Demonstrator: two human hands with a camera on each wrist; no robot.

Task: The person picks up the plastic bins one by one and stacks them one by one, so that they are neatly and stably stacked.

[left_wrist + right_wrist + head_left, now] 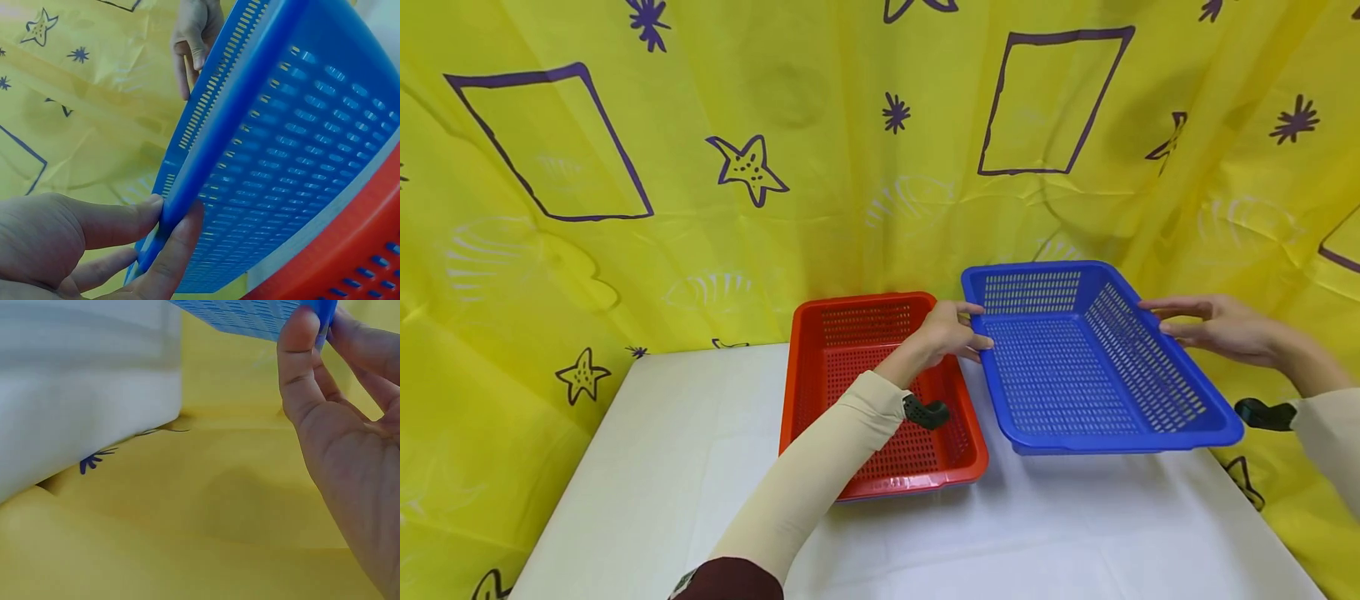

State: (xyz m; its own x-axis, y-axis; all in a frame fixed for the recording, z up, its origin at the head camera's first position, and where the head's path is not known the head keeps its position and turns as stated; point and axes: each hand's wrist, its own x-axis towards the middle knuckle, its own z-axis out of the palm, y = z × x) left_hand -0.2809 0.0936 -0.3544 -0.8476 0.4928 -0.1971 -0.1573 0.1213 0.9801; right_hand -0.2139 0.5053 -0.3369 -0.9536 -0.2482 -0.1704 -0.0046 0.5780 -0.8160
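A blue plastic basket point(1067, 367) with slotted walls is held up at the right, tilted above the white table, and nothing lies in it. My left hand point(946, 333) pinches its left rim between thumb and fingers, as the left wrist view shows on the rim point(212, 137). On the opposite side my right hand point(1225, 329) grips the right rim; in the right wrist view the hand point(350, 419) has its thumb and fingers on either side of the edge. Beneath my left forearm a red basket point(842, 375) stands on the table.
The white table point(647, 483) reaches under both baskets, its right edge close to my right arm. A yellow patterned curtain point(820, 167) hangs behind and along the sides. A bluish edge shows just under the red basket's front rim.
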